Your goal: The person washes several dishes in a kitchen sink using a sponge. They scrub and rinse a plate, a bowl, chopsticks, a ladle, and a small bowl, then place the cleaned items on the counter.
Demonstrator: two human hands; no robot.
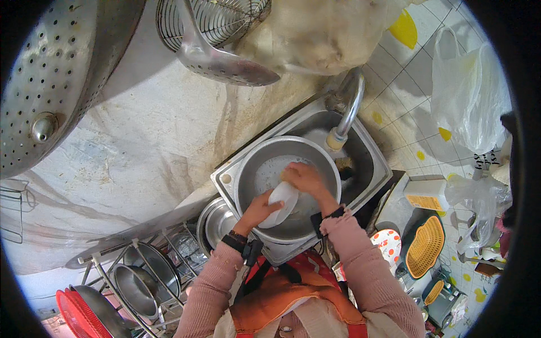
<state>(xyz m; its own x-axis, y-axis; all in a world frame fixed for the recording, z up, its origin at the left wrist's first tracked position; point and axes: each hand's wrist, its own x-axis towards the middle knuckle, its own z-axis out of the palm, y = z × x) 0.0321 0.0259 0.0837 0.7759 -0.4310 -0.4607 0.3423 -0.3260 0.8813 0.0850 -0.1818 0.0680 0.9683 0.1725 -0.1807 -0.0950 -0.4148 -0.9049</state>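
My left hand [256, 212] grips a translucent white plastic container [284, 198] by its side, the thumb lying across it. The container is tilted inside a large round metal basin [245, 177]. At its upper end are the curled fingers of my right hand [305, 181]. A small yellowish patch shows under those fingers, but what it is stays hidden. Shallow water with bubbles [270, 167] covers part of the basin's bottom. The basin rests over a stainless steel sink [382, 169], beneath a metal faucet [351, 105] that stands to its right.
A wire rack [105, 276] at lower left holds metal bowls [133, 287] and red plastic baskets [78, 314]. A perforated ladle [228, 69] and large strainer [50, 76] hang above. At right are a plastic bag [469, 97], a box [424, 194] and a yellow basket [427, 247].
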